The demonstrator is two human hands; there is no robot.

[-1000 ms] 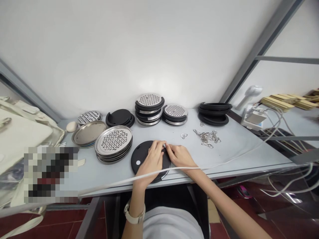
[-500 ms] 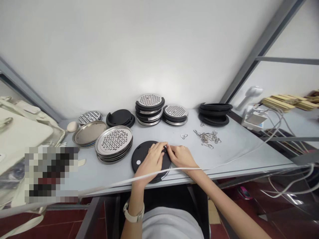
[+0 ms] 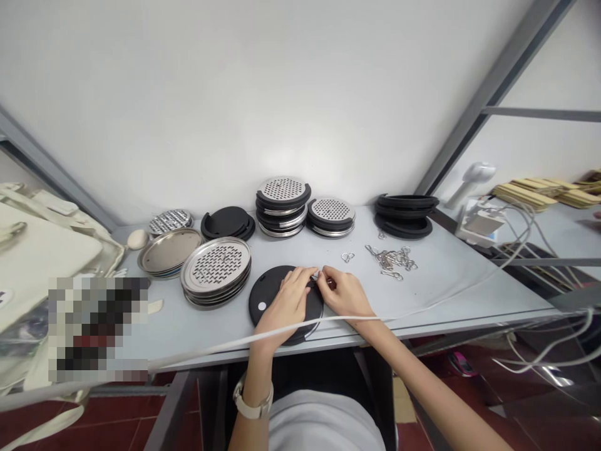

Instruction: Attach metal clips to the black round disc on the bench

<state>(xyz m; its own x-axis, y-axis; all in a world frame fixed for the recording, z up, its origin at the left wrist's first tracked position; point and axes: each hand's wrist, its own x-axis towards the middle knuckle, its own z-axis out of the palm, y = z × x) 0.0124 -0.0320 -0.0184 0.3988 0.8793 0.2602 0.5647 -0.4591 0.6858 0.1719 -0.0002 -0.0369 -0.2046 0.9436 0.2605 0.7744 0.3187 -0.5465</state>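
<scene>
A round black disc (image 3: 265,291) with a white dot lies flat near the table's front edge. My left hand (image 3: 291,300) rests palm down across it, fingers stretched toward its upper right rim. Beside that rim, my right hand (image 3: 342,293) is closed in a pinch, fingertips close to those of my left hand. A small shiny bit of metal shows between the two sets of fingertips, too small to make out fully. Right of the hands lie a small metal clip (image 3: 348,257) and a loose pile of metal clips (image 3: 394,260).
Perforated metal discs (image 3: 216,266) are stacked at left, beside plain metal plates (image 3: 169,250). Farther back stand black discs (image 3: 228,223), two stacks with perforated tops (image 3: 283,189) (image 3: 331,210) and black rings (image 3: 406,213). A white cable (image 3: 436,305) crosses in front.
My right hand's fingertips have shifted slightly up and to the right at the disc's rim, and its fingers are curled differently. My left hand stays almost still on the disc.
</scene>
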